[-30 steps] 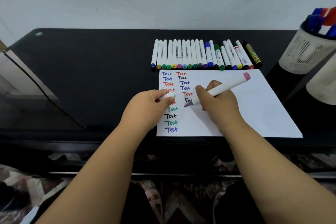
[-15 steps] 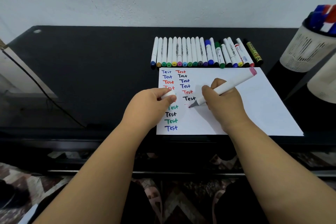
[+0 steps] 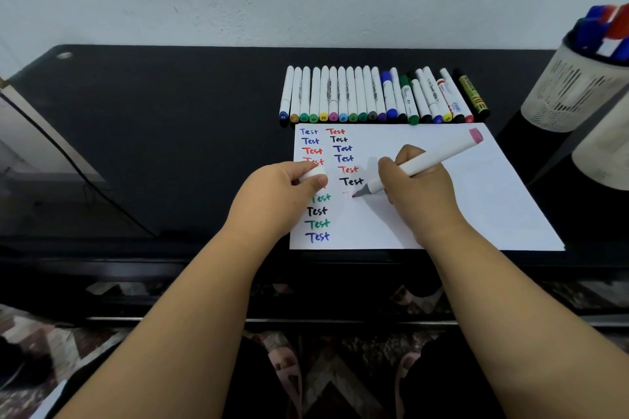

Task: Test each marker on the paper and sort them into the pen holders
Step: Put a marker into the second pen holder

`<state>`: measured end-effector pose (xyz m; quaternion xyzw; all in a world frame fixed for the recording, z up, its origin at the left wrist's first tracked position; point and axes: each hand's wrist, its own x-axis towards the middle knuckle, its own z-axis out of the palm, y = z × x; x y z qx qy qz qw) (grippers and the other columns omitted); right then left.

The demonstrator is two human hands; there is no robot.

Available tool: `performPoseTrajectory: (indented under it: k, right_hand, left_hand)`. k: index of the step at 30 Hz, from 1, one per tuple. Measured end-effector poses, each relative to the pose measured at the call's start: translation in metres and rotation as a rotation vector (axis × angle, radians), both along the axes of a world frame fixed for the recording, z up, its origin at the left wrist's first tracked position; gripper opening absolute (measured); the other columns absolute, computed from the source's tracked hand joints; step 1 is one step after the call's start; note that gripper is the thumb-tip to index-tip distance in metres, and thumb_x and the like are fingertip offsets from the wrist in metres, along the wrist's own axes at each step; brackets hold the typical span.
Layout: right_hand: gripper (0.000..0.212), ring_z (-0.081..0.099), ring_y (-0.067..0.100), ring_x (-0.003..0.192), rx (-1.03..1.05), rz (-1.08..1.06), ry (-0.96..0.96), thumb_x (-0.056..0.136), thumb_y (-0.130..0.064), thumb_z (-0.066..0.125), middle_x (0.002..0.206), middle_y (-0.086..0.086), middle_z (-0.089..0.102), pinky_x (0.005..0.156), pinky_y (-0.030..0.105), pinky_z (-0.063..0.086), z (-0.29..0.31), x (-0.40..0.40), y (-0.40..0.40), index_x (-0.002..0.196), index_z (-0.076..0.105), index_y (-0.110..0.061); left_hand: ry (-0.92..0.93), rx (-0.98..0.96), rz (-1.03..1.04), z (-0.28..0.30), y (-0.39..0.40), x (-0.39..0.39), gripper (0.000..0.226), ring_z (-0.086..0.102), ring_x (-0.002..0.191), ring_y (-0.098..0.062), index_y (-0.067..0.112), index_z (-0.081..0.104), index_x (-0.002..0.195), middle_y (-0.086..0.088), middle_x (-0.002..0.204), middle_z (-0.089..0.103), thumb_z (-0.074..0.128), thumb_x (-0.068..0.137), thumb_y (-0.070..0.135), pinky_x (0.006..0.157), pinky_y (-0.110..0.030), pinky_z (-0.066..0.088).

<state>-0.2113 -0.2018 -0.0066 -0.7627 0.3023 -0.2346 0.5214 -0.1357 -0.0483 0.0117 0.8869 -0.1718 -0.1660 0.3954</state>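
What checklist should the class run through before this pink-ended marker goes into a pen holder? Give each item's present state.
1. Marker gripped firmly by the right hand: ok.
2. Tip touching the paper: ok.
3. Test word finished: not ok, only a faint pink first stroke shows.
4. Cap ready in the left hand: ok.
5. Cap back on the marker: not ok, tip is bare.
6. Room in the mesh pen holder: cannot tell, markers already stand in it.
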Motion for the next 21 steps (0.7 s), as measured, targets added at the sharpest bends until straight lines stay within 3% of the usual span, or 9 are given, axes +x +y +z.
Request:
performPoseTrajectory:
  k: [4,9,21]
  right_hand:
    - [0.039,0.028,0.003,0.043,-0.007,-0.026,-0.027,0.088,-0.013,0.054,0.055,-0.005,0.029,0.041,0.016,0.022,-0.0007,-0.0007,-0.0027,0.059,0.028,-0.018]
    - [0.038,0.028,0.004,0.042,-0.007,-0.032,-0.024,0.088,-0.015,0.053,0.054,-0.005,0.029,0.042,0.017,0.022,-0.0022,-0.0005,-0.0024,0.059,0.028,-0.019]
    - [0.038,0.027,0.003,0.042,0.002,-0.065,-0.075,0.087,-0.009,0.051,0.052,-0.008,0.027,0.041,0.015,0.021,-0.0017,-0.0003,-0.001,0.059,0.026,-0.018]
  left_hand:
    - [0.002,-0.004,-0.005,-0.0002,0.0008,0.0001,0.042,0.059,0.091,-0.004,0.032,0.053,0.131,0.011,0.123,0.06,0.055,0.091,0.042,0.072,-0.019,0.047]
    - [0.003,-0.007,-0.006,0.0011,-0.0002,0.0002,0.042,0.057,0.081,0.001,0.032,0.052,0.132,0.013,0.122,0.059,0.055,0.091,0.042,0.064,-0.014,0.043]
    - [0.002,-0.011,-0.009,0.001,0.0013,-0.0004,0.043,0.06,0.091,-0.005,0.032,0.051,0.133,0.009,0.127,0.058,0.055,0.091,0.042,0.074,-0.021,0.047]
